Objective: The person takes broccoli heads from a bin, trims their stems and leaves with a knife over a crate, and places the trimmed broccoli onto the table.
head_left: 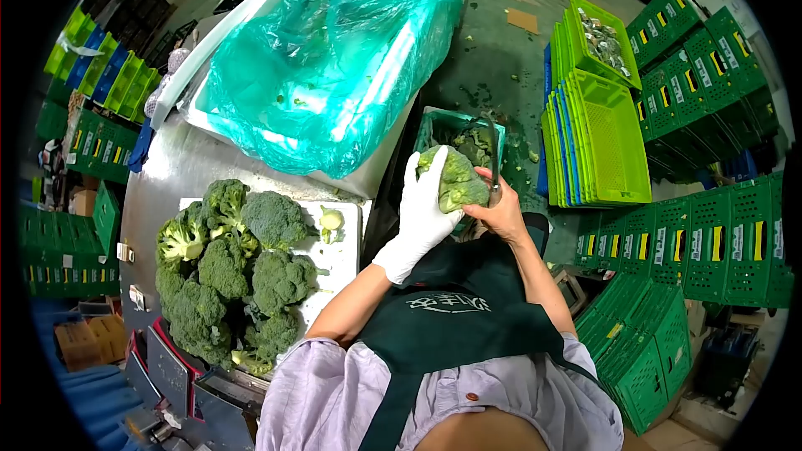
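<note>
My left hand (422, 215), in a white glove, is closed around a head of broccoli (455, 177), its fingers spread over the green crown. My bare right hand (501, 210) grips a knife (494, 146) with a narrow, curved blade pointing away from me. The blade is upright beside the broccoli's right side, and my right thumb is close to the floret edge. Beneath both hands sits a teal-lined bin (499, 135) holding green trimmings. A pile of broccoli heads (224, 267) lies to my left on the table.
A white foam box (196, 108) lined with a teal plastic bag (368, 42) stands on the metal table (167, 159). A pale stem piece (331, 219) lies on the white board (347, 242). Lime crates (614, 138) and green crates (710, 238) are stacked at right.
</note>
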`<move>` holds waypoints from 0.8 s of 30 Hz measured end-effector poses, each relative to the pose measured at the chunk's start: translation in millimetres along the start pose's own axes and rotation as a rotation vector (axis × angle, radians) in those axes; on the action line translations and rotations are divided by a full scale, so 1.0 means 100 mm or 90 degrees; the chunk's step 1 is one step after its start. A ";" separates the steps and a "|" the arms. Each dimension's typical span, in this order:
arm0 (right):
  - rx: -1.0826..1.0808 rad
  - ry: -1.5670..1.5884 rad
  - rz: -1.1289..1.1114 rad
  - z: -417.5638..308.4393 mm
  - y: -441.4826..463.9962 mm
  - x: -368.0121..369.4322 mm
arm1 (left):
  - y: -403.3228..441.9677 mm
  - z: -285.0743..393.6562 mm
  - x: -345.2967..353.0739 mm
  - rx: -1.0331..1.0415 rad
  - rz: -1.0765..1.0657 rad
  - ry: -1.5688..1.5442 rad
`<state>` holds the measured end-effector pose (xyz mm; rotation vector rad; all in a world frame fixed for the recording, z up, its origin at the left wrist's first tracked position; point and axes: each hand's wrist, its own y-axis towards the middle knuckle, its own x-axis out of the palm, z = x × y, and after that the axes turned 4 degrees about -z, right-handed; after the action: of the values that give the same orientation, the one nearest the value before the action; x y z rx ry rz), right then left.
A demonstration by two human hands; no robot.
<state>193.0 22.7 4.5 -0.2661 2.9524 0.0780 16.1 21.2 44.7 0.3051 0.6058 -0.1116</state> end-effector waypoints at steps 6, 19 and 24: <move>0.269 0.530 0.078 0.16 -0.14 -0.04 | 0.07 0.05 -0.31 0.094 -0.042 0.011; 0.274 0.476 0.005 0.15 -0.10 -0.10 | -0.09 -0.43 0.02 -0.516 -0.231 -1.027; -0.024 -0.328 0.209 0.22 -0.19 -0.15 | -0.03 -0.43 0.11 -0.418 -0.085 -0.893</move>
<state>215.2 7.9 -15.1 0.2094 2.4517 0.2105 0.8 31.6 4.0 -0.4652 -0.7425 -0.2122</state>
